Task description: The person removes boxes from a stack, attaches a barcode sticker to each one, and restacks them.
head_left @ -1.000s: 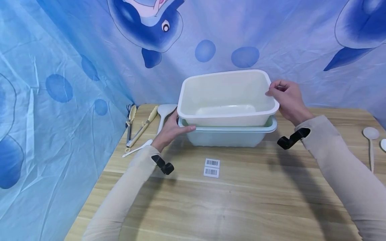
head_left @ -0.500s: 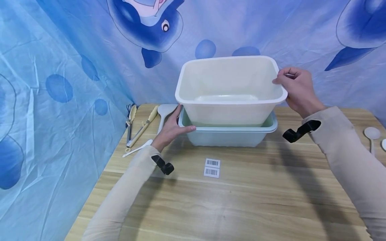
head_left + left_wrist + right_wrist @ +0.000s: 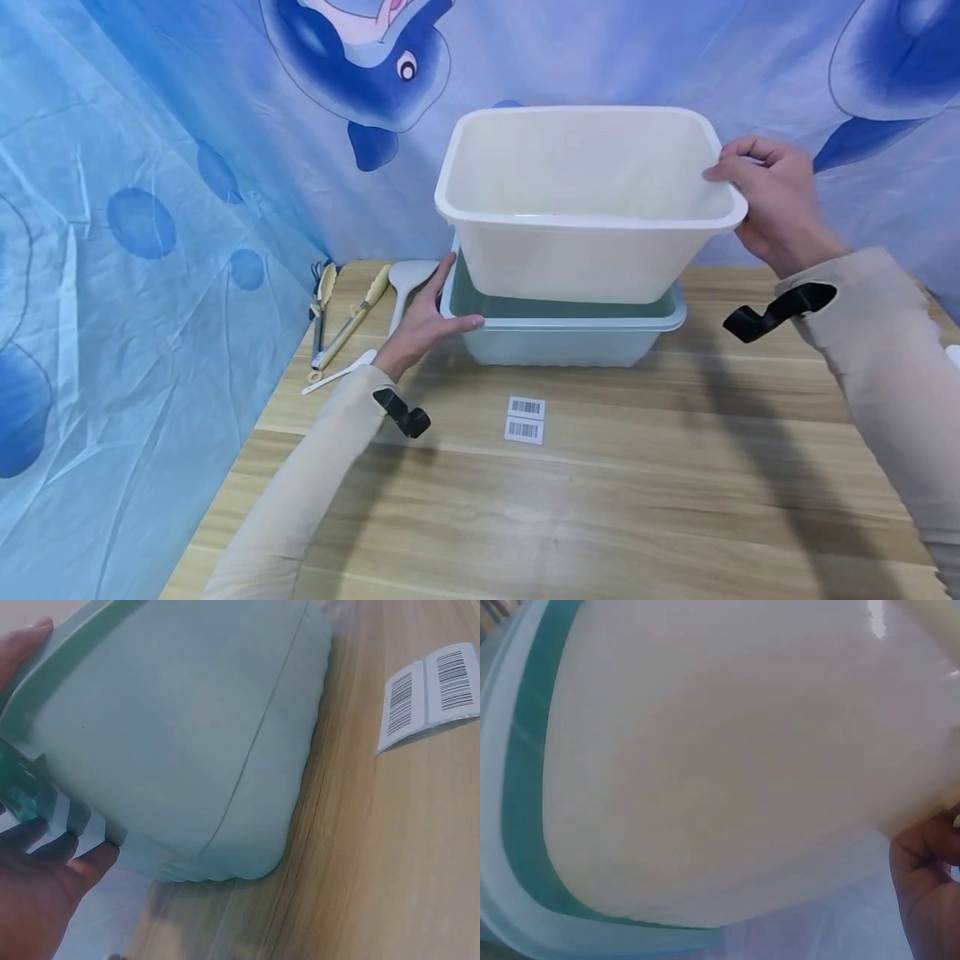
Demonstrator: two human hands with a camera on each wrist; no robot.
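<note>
A cream plastic tub [image 3: 577, 250] hangs partly lifted out of a pale green tub [image 3: 562, 337] that stands on the wooden table [image 3: 600, 500]. My right hand [image 3: 772, 196] grips the cream tub's right rim, thumb over the edge. My left hand [image 3: 427, 321] holds the green tub's left rim, thumb on top and fingers under the lip. In the left wrist view the green tub's wall [image 3: 195, 742] fills the frame with my fingers [image 3: 45, 877] below its rim. The right wrist view shows the cream tub's underside [image 3: 735, 765] above the green rim [image 3: 517, 825].
Tongs [image 3: 324, 308], a yellow-handled utensil [image 3: 356, 317], a pale spatula [image 3: 408, 283] and a white spoon [image 3: 337, 372] lie left of the tubs. Two barcode labels [image 3: 525, 419] are stuck on the table in front. A blue dolphin-print cloth [image 3: 150, 167] hangs behind and at left.
My right hand has raised the cream tub higher out of the green tub and slightly rightward. My left hand has kept its hold on the green tub's rim.
</note>
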